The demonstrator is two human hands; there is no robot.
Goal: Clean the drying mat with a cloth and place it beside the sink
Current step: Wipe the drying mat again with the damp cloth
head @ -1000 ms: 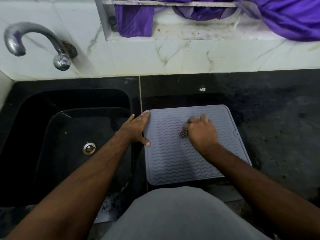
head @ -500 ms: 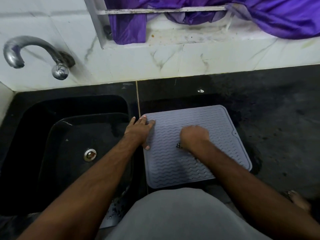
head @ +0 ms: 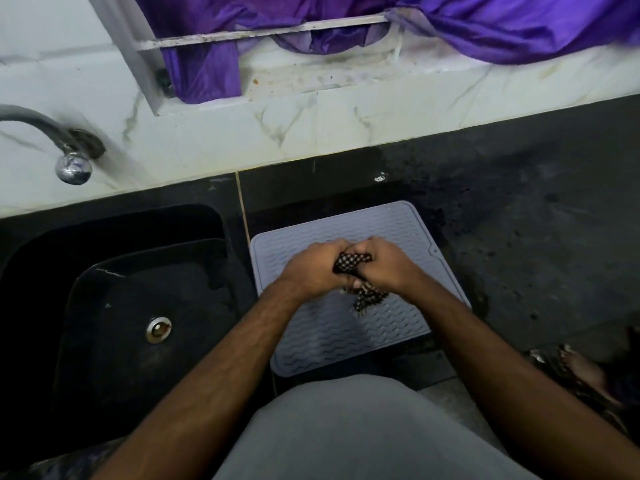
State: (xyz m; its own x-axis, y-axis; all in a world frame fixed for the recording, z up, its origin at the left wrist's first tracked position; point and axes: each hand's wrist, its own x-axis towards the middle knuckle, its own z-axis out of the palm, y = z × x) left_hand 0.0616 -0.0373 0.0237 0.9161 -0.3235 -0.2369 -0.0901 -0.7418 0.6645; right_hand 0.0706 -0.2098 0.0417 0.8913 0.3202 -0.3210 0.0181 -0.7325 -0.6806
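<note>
Lying flat on the dark counter (head: 519, 237) just right of the sink (head: 138, 289), the grey drying mat (head: 346, 341) already sits where the task wants it, ridged side up. Above its middle the checked cloth (head: 349, 266) is bunched between both fists: left hand (head: 311, 268) and right hand (head: 384, 265) each curl tightly round it, probably wringing or regathering it before more wiping.

Dim indoor scene; the sink (head: 114, 306) is nearly black, the wall tiles (head: 311, 129) brightest. Wide-angle bending at edges, slight blur throughout.
</note>
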